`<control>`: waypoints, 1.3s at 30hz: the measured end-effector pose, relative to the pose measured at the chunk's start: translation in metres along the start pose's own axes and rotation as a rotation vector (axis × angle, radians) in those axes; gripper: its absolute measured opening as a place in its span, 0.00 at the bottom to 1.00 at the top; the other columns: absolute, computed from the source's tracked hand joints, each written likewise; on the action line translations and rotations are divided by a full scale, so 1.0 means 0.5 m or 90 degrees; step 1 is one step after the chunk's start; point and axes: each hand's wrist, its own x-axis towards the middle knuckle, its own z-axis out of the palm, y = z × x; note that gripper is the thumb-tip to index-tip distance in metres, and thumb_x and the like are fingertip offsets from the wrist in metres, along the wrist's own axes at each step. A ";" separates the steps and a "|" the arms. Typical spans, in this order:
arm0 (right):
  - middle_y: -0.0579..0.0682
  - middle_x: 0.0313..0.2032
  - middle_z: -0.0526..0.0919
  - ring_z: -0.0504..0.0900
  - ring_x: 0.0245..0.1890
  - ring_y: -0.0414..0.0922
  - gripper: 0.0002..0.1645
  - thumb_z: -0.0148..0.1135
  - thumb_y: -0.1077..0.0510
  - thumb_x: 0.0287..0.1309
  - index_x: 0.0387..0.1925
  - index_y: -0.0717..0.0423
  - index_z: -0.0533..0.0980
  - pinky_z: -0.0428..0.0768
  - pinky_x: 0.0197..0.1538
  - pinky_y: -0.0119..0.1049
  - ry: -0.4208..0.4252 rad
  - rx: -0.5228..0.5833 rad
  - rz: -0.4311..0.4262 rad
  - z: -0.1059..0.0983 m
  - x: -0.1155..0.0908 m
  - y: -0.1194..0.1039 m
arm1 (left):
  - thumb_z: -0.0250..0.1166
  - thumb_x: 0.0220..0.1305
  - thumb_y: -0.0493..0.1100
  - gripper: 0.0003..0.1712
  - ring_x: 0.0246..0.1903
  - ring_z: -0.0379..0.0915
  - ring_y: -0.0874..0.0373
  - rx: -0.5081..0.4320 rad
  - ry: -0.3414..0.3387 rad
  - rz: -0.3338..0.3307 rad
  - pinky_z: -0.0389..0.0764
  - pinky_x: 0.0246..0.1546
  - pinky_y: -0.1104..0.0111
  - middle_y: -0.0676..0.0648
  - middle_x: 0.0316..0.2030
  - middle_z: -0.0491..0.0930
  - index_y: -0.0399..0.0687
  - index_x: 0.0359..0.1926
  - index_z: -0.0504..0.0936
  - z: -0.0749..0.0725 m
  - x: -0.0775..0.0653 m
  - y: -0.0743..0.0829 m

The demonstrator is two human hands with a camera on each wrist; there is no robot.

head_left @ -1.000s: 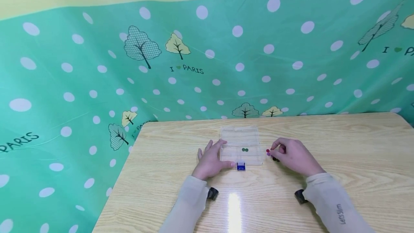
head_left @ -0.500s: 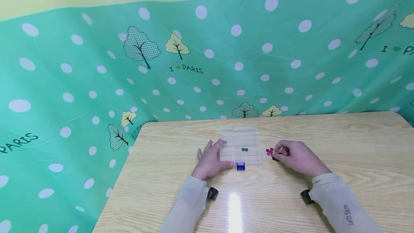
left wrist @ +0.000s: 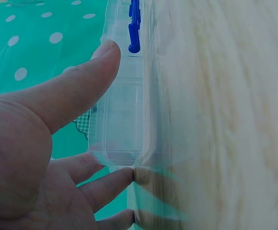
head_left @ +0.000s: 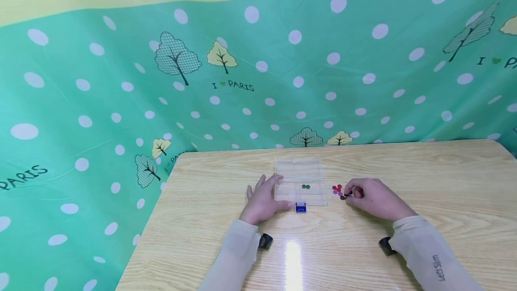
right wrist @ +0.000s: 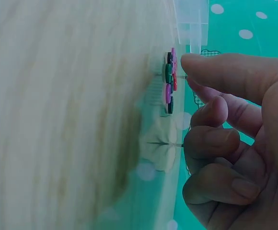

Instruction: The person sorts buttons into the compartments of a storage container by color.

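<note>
A: Where is the clear plastic box?
B: Just right of centre in the lower half of the head view, on the wooden table. Two green discs lie side by side inside it.
A: And the left hand?
B: At the box's left side, fingers spread and fairly straight, holding nothing in a grip. Its thumb reaches along the front, near the blue latch.
A: What about the right hand?
B: To the right of the box, over the loose discs. Thumb and forefinger point down towards them, and the right wrist view shows the other fingers curled in. I cannot tell whether a disc is pinched between the tips.
A: What colours are those?
B: Red, purple and dark ones, bunched together near the box's right side, some touching.
A: And behind the table?
B: A green cloth with white dots and printed trees, filling the upper part of the head view.
</note>
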 end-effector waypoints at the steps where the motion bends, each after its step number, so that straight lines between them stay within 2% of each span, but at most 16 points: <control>1: 0.43 0.22 0.70 0.67 0.23 0.39 0.06 0.69 0.61 0.57 0.37 0.52 0.81 0.66 0.30 0.32 -0.001 -0.001 -0.004 0.001 0.000 0.001 | 0.78 0.52 0.54 0.46 0.78 0.39 0.45 0.000 0.000 -0.001 0.26 0.71 0.38 0.50 0.75 0.61 0.59 0.71 0.69 0.000 0.000 0.000; 9: 0.42 0.22 0.70 0.67 0.24 0.39 0.07 0.68 0.63 0.56 0.36 0.52 0.80 0.66 0.30 0.32 -0.008 -0.009 -0.016 0.005 0.001 0.007 | 0.78 0.52 0.54 0.47 0.78 0.39 0.46 0.007 -0.002 -0.004 0.25 0.71 0.39 0.50 0.75 0.61 0.59 0.71 0.69 -0.001 0.002 -0.001; 16: 0.43 0.22 0.70 0.69 0.24 0.40 0.06 0.68 0.63 0.56 0.37 0.52 0.81 0.66 0.29 0.32 -0.020 -0.010 0.011 0.006 0.005 0.008 | 0.79 0.51 0.54 0.47 0.78 0.39 0.45 0.000 -0.002 -0.002 0.25 0.71 0.39 0.50 0.75 0.61 0.59 0.71 0.69 -0.002 0.000 -0.001; 39: 0.43 0.23 0.72 0.68 0.26 0.41 0.06 0.71 0.61 0.56 0.37 0.51 0.84 0.66 0.29 0.33 -0.031 -0.017 0.012 0.002 0.005 0.005 | 0.79 0.51 0.55 0.47 0.77 0.40 0.43 -0.006 0.002 0.002 0.26 0.71 0.38 0.48 0.74 0.62 0.59 0.71 0.69 -0.001 0.002 -0.001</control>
